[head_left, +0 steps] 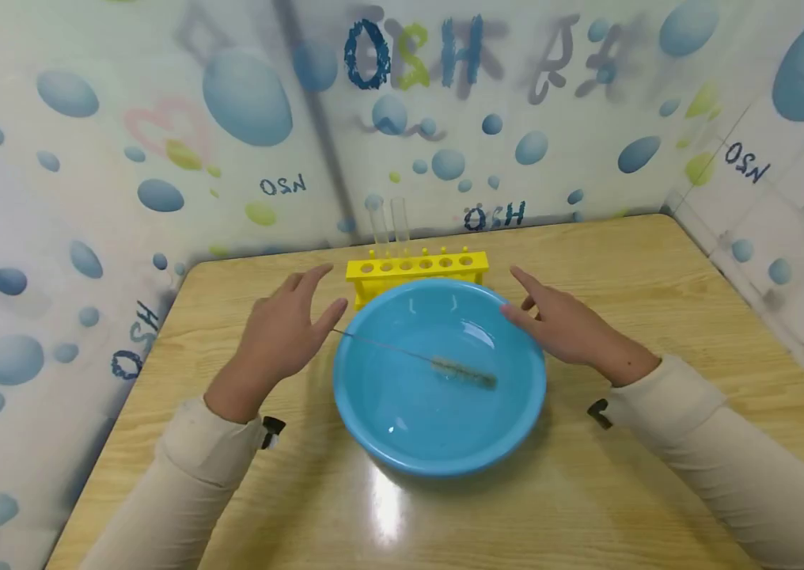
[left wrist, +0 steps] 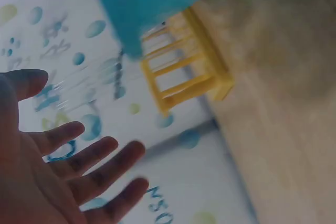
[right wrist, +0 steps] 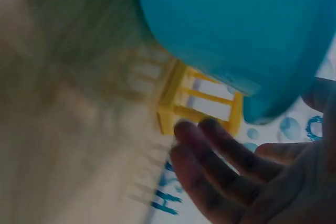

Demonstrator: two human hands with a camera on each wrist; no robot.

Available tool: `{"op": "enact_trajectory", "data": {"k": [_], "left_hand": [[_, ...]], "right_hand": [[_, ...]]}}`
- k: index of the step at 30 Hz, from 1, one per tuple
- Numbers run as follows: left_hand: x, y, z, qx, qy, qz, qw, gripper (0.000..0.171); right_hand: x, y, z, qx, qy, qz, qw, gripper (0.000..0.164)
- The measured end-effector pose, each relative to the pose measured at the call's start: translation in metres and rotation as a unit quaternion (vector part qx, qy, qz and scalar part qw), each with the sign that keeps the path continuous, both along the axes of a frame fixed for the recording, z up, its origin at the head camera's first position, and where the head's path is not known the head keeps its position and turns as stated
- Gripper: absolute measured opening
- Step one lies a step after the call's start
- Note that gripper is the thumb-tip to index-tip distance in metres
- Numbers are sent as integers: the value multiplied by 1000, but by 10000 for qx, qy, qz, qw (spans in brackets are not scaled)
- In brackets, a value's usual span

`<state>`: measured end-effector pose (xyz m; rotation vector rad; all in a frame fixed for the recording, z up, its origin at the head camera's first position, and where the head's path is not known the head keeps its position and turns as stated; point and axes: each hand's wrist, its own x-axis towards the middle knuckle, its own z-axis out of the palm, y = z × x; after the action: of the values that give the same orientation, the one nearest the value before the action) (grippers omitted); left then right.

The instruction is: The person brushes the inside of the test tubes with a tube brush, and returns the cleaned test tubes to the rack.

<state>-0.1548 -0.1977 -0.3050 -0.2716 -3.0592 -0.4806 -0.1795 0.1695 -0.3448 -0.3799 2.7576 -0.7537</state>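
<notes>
I see the blue basin near the middle of the wood-grain table; all pos. here are rel. to it, as on head cam. The bristle brush lies slantwise at the basin: bristle end inside, a bit R of its centre, thin wire handle running out over the L rim, its end near my operator's L thumb.

L hand is just L of the basin, approx level w/ its upper half. On L wrist cam I get fingers spread, slightly bent, thumb well apart. Whether thumb tip touches the wire, can't tell.

R hand is at the basin's upper R rim, thumb tip overlapping the edge; contact or not, can't tell. Its fingers are loosely bent, w/ gaps btwn them on R wrist cam.

Yellow rack stands just behind the basin, far rim hiding part of its front. Two clear tubes are upright at the rack, L of its mid; in holes or on pegs, can't tell. Behind all that, rel. to the basin, I've a wall w/ blue & green drops plus lettering.
</notes>
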Motion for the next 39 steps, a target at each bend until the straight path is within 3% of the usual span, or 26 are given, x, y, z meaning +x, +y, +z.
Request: {"op": "enact_trajectory", "data": {"k": [4,8,16,22,25,28,31,35,39], "left_hand": [[-9,2,-21,732,-695,-1,9949,63],[-13,9,-40,1291,-1218,0,9841,56],[-5,6,-57,1546,-1261,161,9798,48],[4,0,-57,1624,-1231,5,9790,48],[8,-4,-53,1488,-1239,-113,9810,48],[11,-8,-47,1095,-1138,-172,9873,46],[10,-14,-43,705,-1058,-156,9918,39],[8,-22,-42,514,-1033,-168,9932,33],[8,-26,-44,543,-997,-223,9933,33]], "right_hand": [[1,-1,-15,-676,-546,76,9962,73],[6,-4,-27,-1214,-724,15,9900,64],[19,-14,-37,-1500,-744,34,9859,57],[29,-17,-32,-1343,-663,92,9887,58],[26,-15,-22,-981,-764,219,9920,62],[11,-14,-6,-372,-550,374,9971,62],[-17,-23,13,31,-113,509,9986,54],[-56,-48,30,-83,279,865,9958,47],[-87,-72,39,-219,149,1070,9939,51]]}}
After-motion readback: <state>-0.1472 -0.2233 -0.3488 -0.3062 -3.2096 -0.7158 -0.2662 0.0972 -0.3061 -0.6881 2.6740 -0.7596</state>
